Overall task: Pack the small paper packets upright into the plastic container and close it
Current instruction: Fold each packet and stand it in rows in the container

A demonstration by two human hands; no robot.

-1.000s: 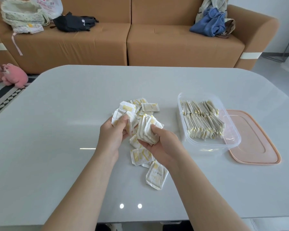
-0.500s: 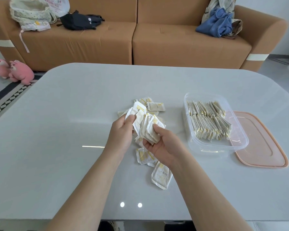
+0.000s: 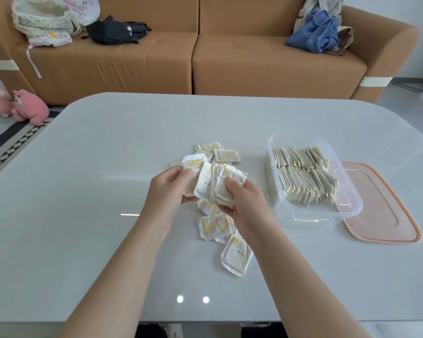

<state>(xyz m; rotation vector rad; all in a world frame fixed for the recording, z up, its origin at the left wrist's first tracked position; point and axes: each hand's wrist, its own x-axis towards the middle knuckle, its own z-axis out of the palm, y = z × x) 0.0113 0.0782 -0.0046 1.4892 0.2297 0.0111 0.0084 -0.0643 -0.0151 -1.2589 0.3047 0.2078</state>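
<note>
My right hand [image 3: 239, 201] grips a fanned stack of white-and-yellow paper packets [image 3: 224, 184] above the loose pile. Pressed against the stack's left side, my left hand [image 3: 167, 189] pinches a couple of packets [image 3: 193, 164]. More loose packets [image 3: 214, 224] lie flat on the table under and around my hands, one nearest me [image 3: 235, 254]. The clear plastic container [image 3: 347, 211] stands open to the right, holding two rows of upright packets [image 3: 303, 176]. Its pink lid [image 3: 386, 215] lies flat beneath and beside the container's right end.
The grey table [image 3: 83, 191] has rounded far corners. Beyond it stands a brown sofa [image 3: 205, 57] with bags and blue cloth on it. Pink plush toys [image 3: 17, 106] sit on the floor at the left.
My left hand has brought its packets in against the stack held by my right hand. The view has shifted slightly to the left.
</note>
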